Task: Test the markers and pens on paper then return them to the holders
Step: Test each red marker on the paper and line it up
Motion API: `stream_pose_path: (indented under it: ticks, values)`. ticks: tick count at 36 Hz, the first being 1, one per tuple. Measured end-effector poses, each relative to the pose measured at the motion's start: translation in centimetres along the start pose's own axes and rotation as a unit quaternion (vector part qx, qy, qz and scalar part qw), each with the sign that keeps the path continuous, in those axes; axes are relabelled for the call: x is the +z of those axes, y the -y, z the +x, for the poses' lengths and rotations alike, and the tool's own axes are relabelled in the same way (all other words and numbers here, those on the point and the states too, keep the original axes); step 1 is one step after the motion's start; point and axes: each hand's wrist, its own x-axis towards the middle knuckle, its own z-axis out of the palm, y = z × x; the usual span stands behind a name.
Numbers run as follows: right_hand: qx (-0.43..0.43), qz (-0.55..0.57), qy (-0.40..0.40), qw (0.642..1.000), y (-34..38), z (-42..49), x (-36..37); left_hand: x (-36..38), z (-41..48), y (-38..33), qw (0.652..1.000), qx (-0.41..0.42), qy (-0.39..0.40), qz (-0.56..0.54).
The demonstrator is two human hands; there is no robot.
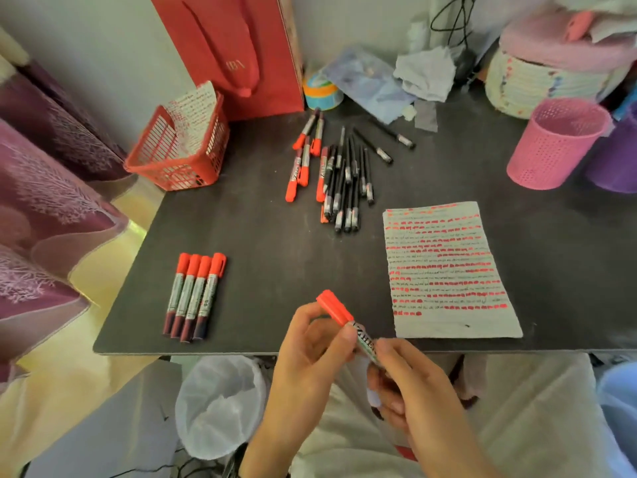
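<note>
**Capped marker over the table edge: where this could slip**

Dark tabletop [275, 270] fills the view, cluttered along the back wall with a red gift bag [227, 50], a red mesh basket [179, 150] and a pink mesh cup [555, 143]. Just past the near edge, both hands share one red-capped marker [348, 326]: the left hand [310, 350] pinches it at the cap end with fingertips closed narrowly around it, and the right hand [413, 384] wraps the barrel lower down. The cap looks seated; whether it is about to come off or has just gone on, I cannot tell.

The marker hangs over open space, with a lined waste bin [220, 405] directly below. A sharp tug on a stiff cap could jerk either piece free and drop it into the bin or onto the lap. An uncapped tip could also streak the pale fabric there.

The test sheet [448, 270] is nearly covered with red dashes, so a fresh stroke may be hard to tell from old ones. Four markers [194, 298] lie sorted at the left, well apart from the mixed pile of markers and black pens [337, 177]; a careless set-down could blur the two groups.
</note>
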Motion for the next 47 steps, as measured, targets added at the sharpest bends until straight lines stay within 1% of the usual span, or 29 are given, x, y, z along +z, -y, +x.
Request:
stream_pose_path:
  ticks: [1,3,4,6,7,9,12,15,17,19,21,22,26,31,32,34,36,37,39,42,44,46,47]
  values:
    - [-0.013,-0.023,0.022,0.999,0.1,0.1,0.2,-0.5,0.0,-0.1,1.000,0.006,-0.018,-0.009]
    - [-0.049,-0.118,0.056,0.990,0.2,0.3,0.5,-2.1,0.1,-0.8,0.998,0.014,-0.063,-0.026]
    - [-0.077,-0.169,0.060,0.981,0.2,0.4,0.6,-3.2,0.3,-1.3,0.995,0.018,-0.090,-0.029]
    - [-0.154,-0.255,0.041,0.954,0.2,0.7,0.8,-6.4,0.9,-2.8,0.988,0.027,-0.149,-0.017]
    - [-0.196,-0.286,0.028,0.938,0.1,0.9,1.0,-8.2,1.3,-3.7,0.984,0.035,-0.173,0.007]
    - [-0.264,-0.341,0.014,0.902,0.1,1.7,1.5,-11.9,2.1,-5.3,0.973,0.046,-0.202,0.100]
    - [-0.331,-0.418,0.005,0.846,-0.1,3.5,2.3,-17.3,4.0,-6.3,0.936,0.029,-0.234,0.260]
    - [-0.329,-0.487,0.019,0.809,-0.2,5.5,3.3,-21.3,6.4,-5.7,0.877,-0.014,-0.272,0.396]
    - [-0.325,-0.523,0.026,0.788,-0.6,6.9,3.7,-22.8,7.7,-4.9,0.842,-0.039,-0.297,0.450]
    - [-0.308,-0.565,0.028,0.765,-1.1,7.9,3.8,-23.3,8.7,-3.8,0.826,-0.052,-0.305,0.471]
    - [-0.305,-0.611,0.022,0.730,-1.7,8.3,3.8,-23.2,9.4,-2.8,0.825,-0.059,-0.303,0.474]
    - [-0.310,-0.618,0.018,0.722,-2.0,8.3,3.7,-23.0,9.6,-2.4,0.824,-0.062,-0.303,0.474]
    - [-0.336,-0.609,0.010,0.718,-2.8,8.3,3.1,-22.2,10.4,-1.5,0.816,-0.073,-0.300,0.488]
    - [-0.338,-0.602,0.013,0.723,-2.9,8.4,2.6,-21.7,10.8,-1.7,0.798,-0.082,-0.299,0.516]
    - [-0.336,-0.604,0.015,0.723,-2.9,8.5,2.7,-21.6,10.8,-1.6,0.797,-0.077,-0.300,0.518]
    - [-0.333,-0.605,0.016,0.723,-3.0,8.5,2.8,-21.3,11.1,-1.4,0.807,-0.056,-0.286,0.513]
    - [-0.337,-0.604,0.009,0.722,-3.2,8.6,2.8,-20.9,11.5,-1.3,0.816,-0.024,-0.254,0.519]
    - [-0.340,-0.602,0.006,0.722,-3.2,8.6,2.9,-20.7,11.7,-1.3,0.814,-0.008,-0.233,0.531]
    - [-0.343,-0.599,0.002,0.724,-3.2,8.6,2.8,-20.5,12.3,-1.3,0.800,0.008,-0.185,0.570]
    - [-0.345,-0.600,-0.004,0.722,-3.3,8.7,2.8,-20.3,12.9,-1.3,0.779,0.012,-0.104,0.618]
    - [-0.343,-0.603,-0.005,0.720,-3.4,8.8,2.8,-20.2,13.1,-1.0,0.784,0.003,-0.061,0.618]
    - [-0.342,-0.604,-0.008,0.720,-3.4,8.9,2.8,-19.8,13.0,-0.8,0.794,-0.017,-0.048,0.606]
    - [-0.339,-0.603,-0.008,0.722,-3.4,8.9,2.8,-19.6,12.9,-0.6,0.792,-0.024,-0.051,0.607]
